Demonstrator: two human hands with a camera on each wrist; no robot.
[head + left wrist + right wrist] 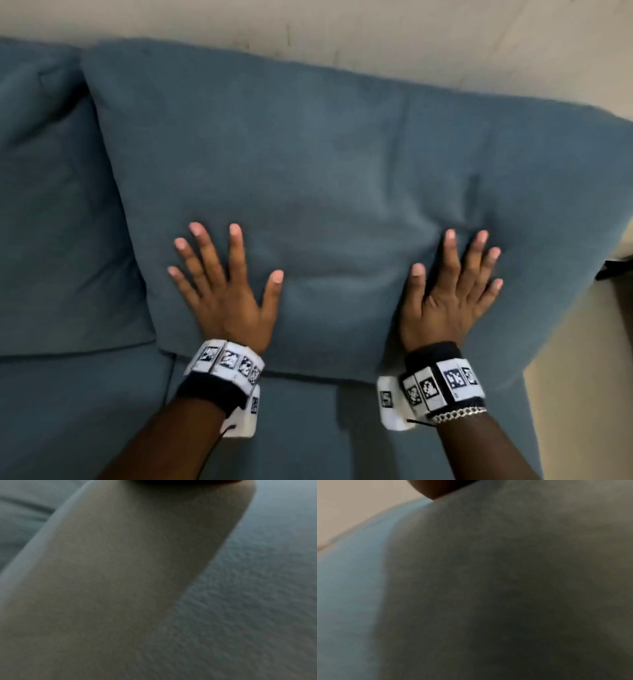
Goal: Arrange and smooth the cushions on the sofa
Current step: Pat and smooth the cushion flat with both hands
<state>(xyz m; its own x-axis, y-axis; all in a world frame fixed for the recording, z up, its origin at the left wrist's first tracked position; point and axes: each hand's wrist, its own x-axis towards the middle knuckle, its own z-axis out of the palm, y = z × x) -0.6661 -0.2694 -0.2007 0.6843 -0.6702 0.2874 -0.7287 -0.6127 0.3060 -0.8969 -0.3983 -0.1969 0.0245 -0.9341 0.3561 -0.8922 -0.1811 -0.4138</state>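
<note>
A large blue back cushion (325, 164) leans against the sofa's back in the head view. My left hand (224, 287) lies flat on its lower left part, fingers spread and straight. My right hand (452, 291) presses flat on its lower right part, denting the fabric into creases. A second blue back cushion (58, 219) stands to the left, touching the first. Both wrist views are blurred and show only blue cushion fabric (248, 601) (347, 588) up close.
The blue seat cushion (301, 428) runs below my wrists. A beige wall (342, 31) rises behind the sofa. The sofa's right arm (582, 240) ends at a pale floor (589, 394), where a dark object (616, 267) sticks out at the right edge.
</note>
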